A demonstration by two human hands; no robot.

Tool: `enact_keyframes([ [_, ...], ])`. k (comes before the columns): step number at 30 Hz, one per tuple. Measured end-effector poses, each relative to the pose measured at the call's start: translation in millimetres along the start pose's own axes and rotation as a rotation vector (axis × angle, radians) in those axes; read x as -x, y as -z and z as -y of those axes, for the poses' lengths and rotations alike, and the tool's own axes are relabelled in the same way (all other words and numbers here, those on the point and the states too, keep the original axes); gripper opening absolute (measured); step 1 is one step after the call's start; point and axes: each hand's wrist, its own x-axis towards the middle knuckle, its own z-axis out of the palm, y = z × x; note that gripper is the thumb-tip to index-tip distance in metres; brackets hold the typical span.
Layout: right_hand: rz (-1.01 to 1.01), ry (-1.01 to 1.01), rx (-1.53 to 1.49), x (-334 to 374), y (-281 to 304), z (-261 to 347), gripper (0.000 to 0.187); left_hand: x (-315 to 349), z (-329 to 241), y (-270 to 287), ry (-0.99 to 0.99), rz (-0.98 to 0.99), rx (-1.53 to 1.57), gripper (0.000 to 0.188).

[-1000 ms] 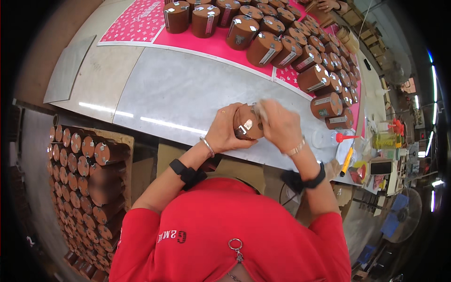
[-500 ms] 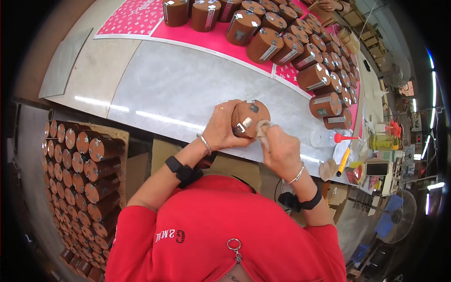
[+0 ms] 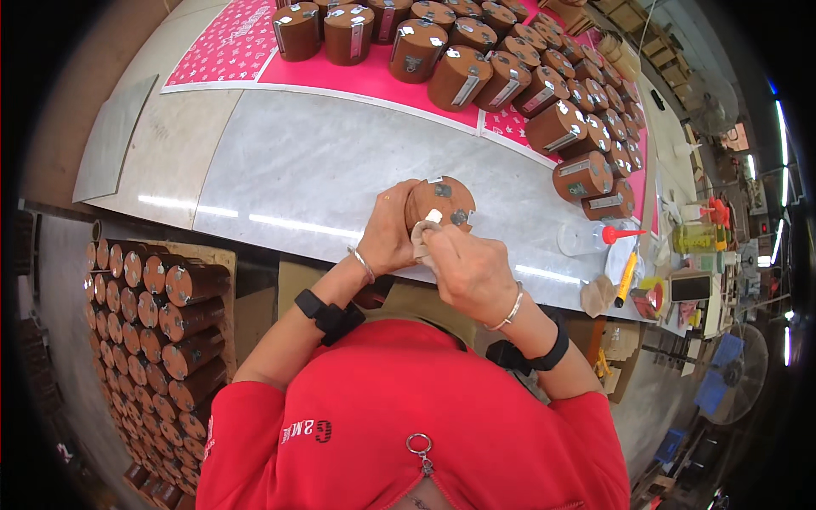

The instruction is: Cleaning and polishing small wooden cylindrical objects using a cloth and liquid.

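A brown cylindrical box (image 3: 444,202) with several small metal pieces on its round end is in my left hand (image 3: 393,228), whose fingers wrap round its left side. The round end faces up toward me, above the near edge of the grey tabletop. My right hand (image 3: 469,270) pinches a crumpled pale cloth (image 3: 422,240) and presses it against the near left rim of the box, beside a white patch. My left fingertips are partly hidden behind the box.
Similar brown cylinders (image 3: 459,78) stand in rows on a pink sheet (image 3: 361,89) at the far side. More lie stacked (image 3: 194,323) at lower left. To the right are a clear bottle with red nozzle (image 3: 586,238), a yellow marker (image 3: 626,280) and a dark phone (image 3: 690,288).
My right hand has moved the cloth from the box's right rim to its lower left rim. The box has turned in my left hand, and its metal pieces sit at different places.
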Motion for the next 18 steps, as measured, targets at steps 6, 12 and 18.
enact_keyframes([
  [6,-0.026,0.054,0.042,-32.7,-5.6,-17.3,0.016,-8.1,-0.4,-0.6,-0.107,0.062,0.070,0.074],
  [12,-0.075,-0.199,0.131,-13.6,3.7,-58.6,0.013,-7.7,-9.1,1.8,-0.022,-0.014,0.100,0.081],
  [18,-0.040,-0.228,0.100,-18.0,8.2,-49.2,0.014,-7.4,-7.1,-6.4,-0.004,0.006,-0.030,0.089],
])
